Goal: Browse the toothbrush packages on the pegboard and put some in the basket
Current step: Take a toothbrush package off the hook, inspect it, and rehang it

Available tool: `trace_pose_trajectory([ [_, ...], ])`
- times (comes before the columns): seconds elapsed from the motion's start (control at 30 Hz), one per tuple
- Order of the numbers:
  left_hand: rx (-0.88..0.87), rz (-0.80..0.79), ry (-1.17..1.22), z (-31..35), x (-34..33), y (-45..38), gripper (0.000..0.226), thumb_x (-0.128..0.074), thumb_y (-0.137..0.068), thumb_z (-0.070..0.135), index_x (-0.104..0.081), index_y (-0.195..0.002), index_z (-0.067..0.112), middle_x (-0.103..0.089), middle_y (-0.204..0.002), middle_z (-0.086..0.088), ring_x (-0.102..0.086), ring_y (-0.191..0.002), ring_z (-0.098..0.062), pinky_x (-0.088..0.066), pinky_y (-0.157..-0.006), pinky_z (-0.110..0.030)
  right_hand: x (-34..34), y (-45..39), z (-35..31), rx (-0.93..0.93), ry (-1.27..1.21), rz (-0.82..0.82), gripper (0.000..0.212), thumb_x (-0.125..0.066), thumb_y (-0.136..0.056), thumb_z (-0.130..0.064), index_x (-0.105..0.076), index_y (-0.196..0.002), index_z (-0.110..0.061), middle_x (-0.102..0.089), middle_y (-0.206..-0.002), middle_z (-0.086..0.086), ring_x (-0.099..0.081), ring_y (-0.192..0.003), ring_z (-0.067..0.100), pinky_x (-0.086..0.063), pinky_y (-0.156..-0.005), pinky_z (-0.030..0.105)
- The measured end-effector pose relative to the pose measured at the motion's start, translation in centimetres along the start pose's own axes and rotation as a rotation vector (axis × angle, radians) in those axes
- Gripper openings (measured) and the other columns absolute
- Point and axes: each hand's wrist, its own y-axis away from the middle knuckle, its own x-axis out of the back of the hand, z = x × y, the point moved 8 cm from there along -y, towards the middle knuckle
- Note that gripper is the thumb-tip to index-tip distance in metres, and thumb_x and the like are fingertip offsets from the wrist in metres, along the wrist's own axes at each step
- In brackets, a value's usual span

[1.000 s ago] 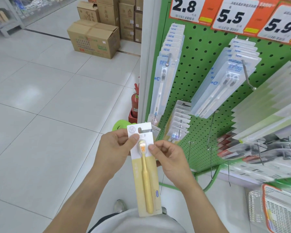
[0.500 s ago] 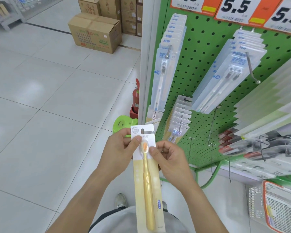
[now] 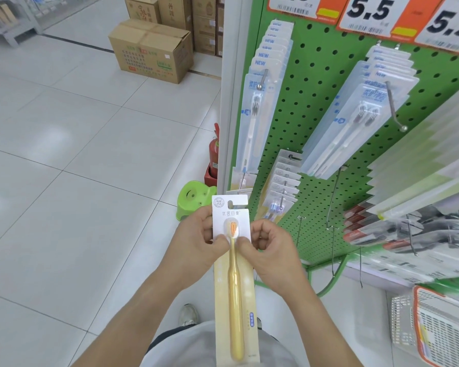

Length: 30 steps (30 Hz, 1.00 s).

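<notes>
Thumbs of both hands meet on the front of a yellow toothbrush package (image 3: 233, 282), pinching it just below the bristle head: the left hand (image 3: 194, 245) grips its left edge and the right hand (image 3: 272, 252) its right edge, fingers curled behind the card. The package stands upright in front of the person's chest, its hang-hole tab at the top and its foot down over the grey shirt, well apart from the green pegboard (image 3: 318, 102) to the right. Between the card and the board lies open air; bare metal hooks (image 3: 331, 207) jut from the lower holes. Higher up hang rows of pale blue toothbrush packs (image 3: 257, 109), with more packs (image 3: 355, 117) beside them and price tags (image 3: 371, 14) along the top edge. A white basket with an orange rim (image 3: 440, 332) sits low at the right, below the shelf edge. To the left spreads wide white tiled floor (image 3: 77, 181), holding a green stool (image 3: 194, 200), a red fire extinguisher (image 3: 214, 154) by the white post, and cardboard boxes (image 3: 151, 49) farther off. Both forearms reach forward from the lower frame, wrists angled inward toward each other.
</notes>
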Motion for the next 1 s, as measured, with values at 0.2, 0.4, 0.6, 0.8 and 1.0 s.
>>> trace_pose_trajectory([
  [0.2,0.004,0.033,0.018,-0.6,-0.1,0.4,0.051,-0.055,-0.086,-0.015,-0.059,-0.128,0.013,-0.077,-0.108,0.001,-0.074,-0.096,-0.016,-0.056,-0.076,-0.022,-0.5,0.2,0.3,0.0,0.034,-0.003,0.014,-0.073,-0.083,-0.006,-0.066,-0.086,-0.017,-0.071,-0.075,0.005,-0.057,-0.063,0.013,-0.053,-0.061,0.039],
  [0.4,0.038,-0.045,-0.008,-1.2,-1.3,1.4,0.059,-0.057,-0.087,-0.012,-0.052,-0.133,0.023,-0.075,-0.112,0.005,-0.074,-0.097,-0.018,-0.06,-0.084,-0.037,0.1,0.4,1.1,-0.014,-0.022,0.019,0.017,-0.068,-0.075,-0.016,-0.067,-0.092,-0.014,-0.071,-0.085,0.012,-0.057,-0.068,0.014,-0.054,-0.065,0.04],
  [0.6,0.083,-0.044,-0.011,-2.2,-1.7,2.4,0.055,-0.058,-0.086,-0.009,-0.05,-0.129,0.024,-0.077,-0.103,0.003,-0.073,-0.085,-0.025,-0.061,-0.079,-0.039,0.1,0.9,1.7,-0.018,-0.024,-0.065,0.031,-0.071,-0.071,-0.014,-0.065,-0.101,-0.021,-0.074,-0.094,0.005,-0.066,-0.081,0.028,-0.057,-0.071,0.039],
  [0.8,0.154,-0.215,-0.125,-2.8,-2.5,2.9,0.068,-0.065,-0.083,-0.001,-0.042,-0.137,0.034,-0.076,-0.104,0.003,-0.075,-0.087,-0.023,-0.061,-0.083,-0.036,0.3,1.3,2.1,-0.025,-0.04,-0.109,0.042,-0.07,-0.074,-0.006,-0.059,-0.109,-0.027,-0.073,-0.1,-0.001,-0.068,-0.092,0.03,-0.058,-0.069,0.037],
  [1.0,0.152,-0.138,-0.052,-2.5,-1.9,3.1,0.064,-0.062,-0.085,-0.009,-0.044,-0.134,0.028,-0.078,-0.097,-0.004,-0.074,-0.076,-0.022,-0.057,-0.072,-0.025,0.0,2.4,2.5,-0.036,-0.038,-0.251,0.064,-0.071,-0.076,-0.003,-0.053,-0.125,-0.04,-0.071,-0.101,0.0,-0.067,-0.087,0.024,-0.05,-0.056,0.023],
])
